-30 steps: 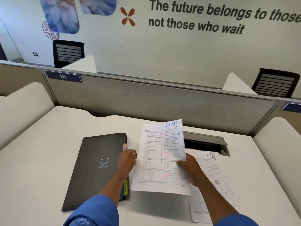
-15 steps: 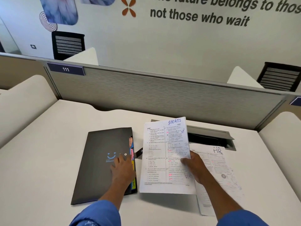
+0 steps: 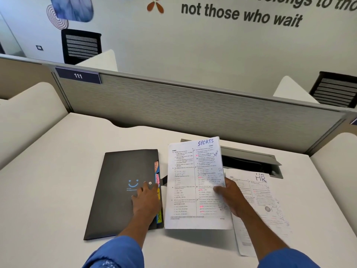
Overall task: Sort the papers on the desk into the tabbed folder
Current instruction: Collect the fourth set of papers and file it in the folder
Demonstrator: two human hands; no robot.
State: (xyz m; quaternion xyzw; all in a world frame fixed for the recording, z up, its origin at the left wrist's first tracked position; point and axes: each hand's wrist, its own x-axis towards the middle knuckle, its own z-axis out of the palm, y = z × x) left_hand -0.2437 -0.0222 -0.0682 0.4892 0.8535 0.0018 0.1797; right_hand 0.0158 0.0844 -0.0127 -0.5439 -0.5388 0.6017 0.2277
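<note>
Left hand (image 3: 147, 198) lies flat, fingers spread, on the black folder (image 3: 119, 190). Right hand (image 3: 230, 198), just right of it, pinches a sheet marked SPORTS (image 3: 195, 182).

White desk (image 3: 58, 190), black tabbed folder (image 3: 119, 190), HR paper (image 3: 264, 200)

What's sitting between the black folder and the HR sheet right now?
In the head view, the SPORTS sheet, held up by the right hand, fills the gap between the black folder and the HR sheet.
</note>
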